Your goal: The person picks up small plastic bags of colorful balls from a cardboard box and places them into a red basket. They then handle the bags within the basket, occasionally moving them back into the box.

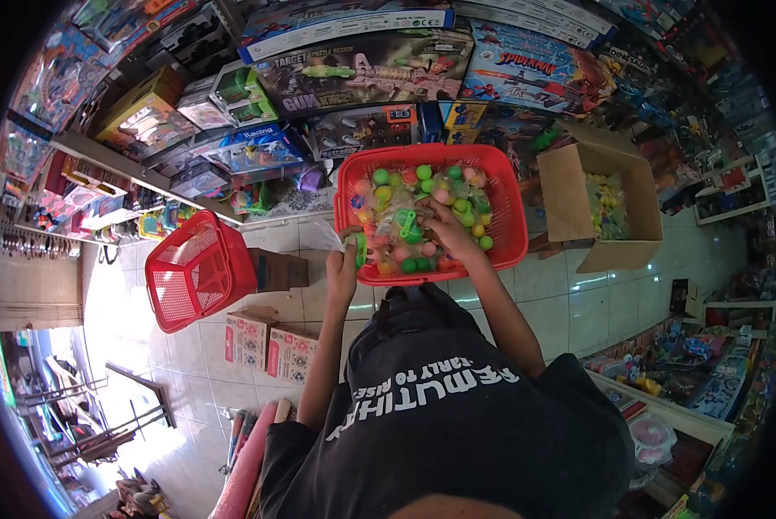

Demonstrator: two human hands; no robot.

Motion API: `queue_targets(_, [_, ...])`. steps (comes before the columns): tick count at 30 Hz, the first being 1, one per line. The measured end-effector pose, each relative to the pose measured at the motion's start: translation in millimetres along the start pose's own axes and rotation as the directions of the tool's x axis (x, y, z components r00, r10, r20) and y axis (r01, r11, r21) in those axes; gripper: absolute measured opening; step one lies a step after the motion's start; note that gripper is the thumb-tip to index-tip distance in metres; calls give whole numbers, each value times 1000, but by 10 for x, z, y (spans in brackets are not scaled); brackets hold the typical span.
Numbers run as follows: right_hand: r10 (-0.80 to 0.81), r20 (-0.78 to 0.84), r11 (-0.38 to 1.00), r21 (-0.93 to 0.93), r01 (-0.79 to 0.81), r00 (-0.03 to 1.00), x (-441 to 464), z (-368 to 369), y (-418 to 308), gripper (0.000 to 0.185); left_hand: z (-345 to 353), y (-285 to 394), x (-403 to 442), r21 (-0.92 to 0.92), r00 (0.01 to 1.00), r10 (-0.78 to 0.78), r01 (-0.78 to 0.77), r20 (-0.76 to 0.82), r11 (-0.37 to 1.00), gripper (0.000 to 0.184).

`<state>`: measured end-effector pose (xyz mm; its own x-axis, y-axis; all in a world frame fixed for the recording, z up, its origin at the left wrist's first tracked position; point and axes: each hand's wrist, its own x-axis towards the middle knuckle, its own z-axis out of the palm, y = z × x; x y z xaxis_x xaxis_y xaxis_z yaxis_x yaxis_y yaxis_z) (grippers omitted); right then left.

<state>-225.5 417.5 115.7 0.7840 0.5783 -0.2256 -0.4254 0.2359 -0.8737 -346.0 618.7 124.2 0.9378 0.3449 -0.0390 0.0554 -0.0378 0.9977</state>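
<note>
A red plastic basket (519, 208) in front of my body holds many small colourful balls (466, 208), some in clear wrapping. At the basket's left rim, my left hand (344, 262) is closed on a clear plastic bag (322, 235), whose loose end sticks out to the left. A bright green plastic piece (361, 249) shows beside those fingers. Over the middle of the balls, my right hand (450, 233) is closed with its fingers bent. A green plastic toy (408, 226) with a looped top lies at its fingertips and appears pinched there; the grip is partly hidden.
An empty red basket (199, 272) rests tilted on a brown carton at the left. On the right stands an open cardboard box (569, 199) with yellowish bagged items. Two small printed cartons (271, 346) sit on the tiled floor. Boxed toys (362, 73) fill the shelves ahead.
</note>
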Motion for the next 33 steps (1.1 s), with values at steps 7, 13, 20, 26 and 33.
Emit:
queue_targets(7, [-116, -41, 931, 343, 123, 992, -84, 38, 19, 19, 352, 191, -13, -59, 984, 28, -18, 176, 998, 27])
queue_targets(13, [-80, -93, 944, 313, 106, 992, -244, -32, 55, 13, 630, 243, 100, -222, 970, -9, 64, 242, 973, 38])
queue_targets(20, [-138, 12, 988, -61, 139, 990, -625, -215, -375, 16, 837, 303, 188, -182, 939, -92, 159, 331, 970, 32])
queue_targets(26, [-138, -70, 968, -222, 119, 988, -1006, -470, -679, 27, 1252, 370, 155, -65, 881, -52, 94, 469, 993, 29])
queue_targets(33, [-109, 73, 803, -581, 131, 991, -1479, -1109, -898, 72, 1917, 589, -46, 19, 832, 19, -35, 555, 999, 29])
